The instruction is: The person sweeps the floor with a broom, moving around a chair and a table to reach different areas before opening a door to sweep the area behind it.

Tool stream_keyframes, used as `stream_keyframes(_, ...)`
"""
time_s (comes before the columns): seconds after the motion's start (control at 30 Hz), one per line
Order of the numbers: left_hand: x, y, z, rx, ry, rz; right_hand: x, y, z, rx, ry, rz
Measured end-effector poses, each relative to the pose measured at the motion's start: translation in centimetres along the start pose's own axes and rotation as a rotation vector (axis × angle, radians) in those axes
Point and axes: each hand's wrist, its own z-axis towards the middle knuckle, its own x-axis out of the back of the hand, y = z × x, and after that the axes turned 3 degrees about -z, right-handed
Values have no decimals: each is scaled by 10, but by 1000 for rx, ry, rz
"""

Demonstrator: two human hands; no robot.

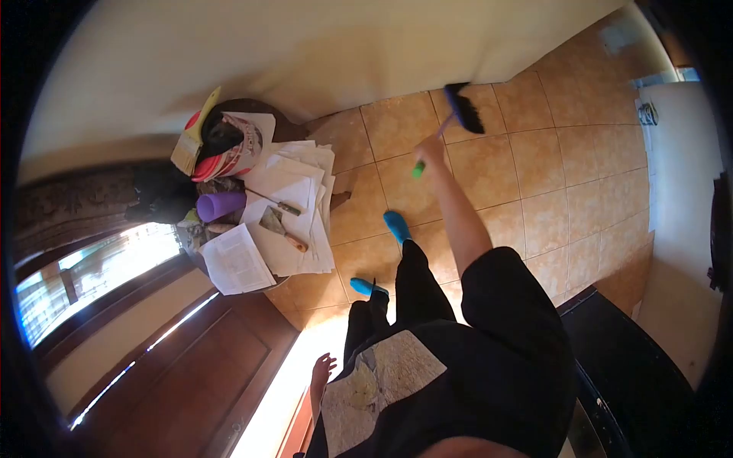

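My right hand [432, 153] is wrapped around the handle of a small broom [463, 109], whose green end sticks out below the fist. The broom has a purple shaft and a head with dark bristles, held out over the tiled floor [489, 168] close to the wall's base. Down by my left side, my left hand [323, 369] hangs with its fingers loosely curled and apart, holding nothing. It is nearest to my dark shirt, which has a printed picture on the front.
Left of me, a table holds spread papers [294, 179], a paint bucket [240, 153], a wide paintbrush [195, 136], a purple cup [221, 206] and a scraper [283, 228]. A brown door [206, 382] stands behind my left side. A black piece of furniture [622, 351] is at right.
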Motion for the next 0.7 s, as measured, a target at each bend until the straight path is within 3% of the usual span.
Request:
stream_keyframes(0.07,-1,11,-3,-5,35,39,8,-7,-38,249,9,-96)
stream_keyframes(0.13,-6,30,1,-15,64,89,12,-6,-80,5,-10,260)
stream_keyframes(0.2,-7,50,10,10,62,73,5,18,-108,14,-195,336)
stream_keyframes(0.33,-21,86,23,-79,69,212,-7,94,-156,11,-114,503)
stream_keyframes(0.37,-21,91,29,-105,46,211,-14,120,-158,88,-104,468)
stream_keyframes(0.43,-25,106,30,-114,48,223,45,141,-179,115,-191,444)
stream_keyframes(0.5,-33,119,30,-130,57,220,80,142,-200,159,-126,426)
stream_keyframes(0.6,-39,122,24,-150,107,234,78,141,-194,143,-97,311)
stream_keyframes(0.7,-37,112,26,-123,21,235,42,138,-133,184,-92,146)
